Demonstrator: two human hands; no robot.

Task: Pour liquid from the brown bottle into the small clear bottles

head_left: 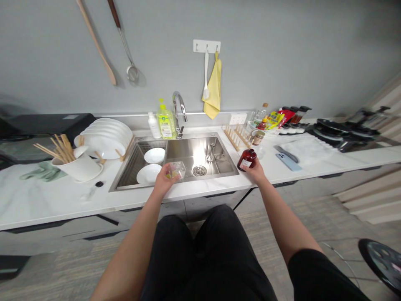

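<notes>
My left hand [165, 180] is closed around a clear glass [178, 169] above the front rim of the sink [200, 146]. Something yellowish shows through the glass near my fingers; I cannot make out what it is. On the right, my right hand [255, 171] grips a dark red bottle [247, 159] with a pale label, at the counter beside the sink's right edge. Whether the bottle's base touches the counter is not clear. Two white bowls [154, 155] lie in the left basin, just left of my left hand.
A faucet [178, 113] rises behind the sink, with a green soap bottle [166, 122] beside it. A wooden rack [233, 136], a jar [258, 138] and a phone [288, 162] are to the right. Plates [106, 133] and a utensil holder [78, 165] stand left.
</notes>
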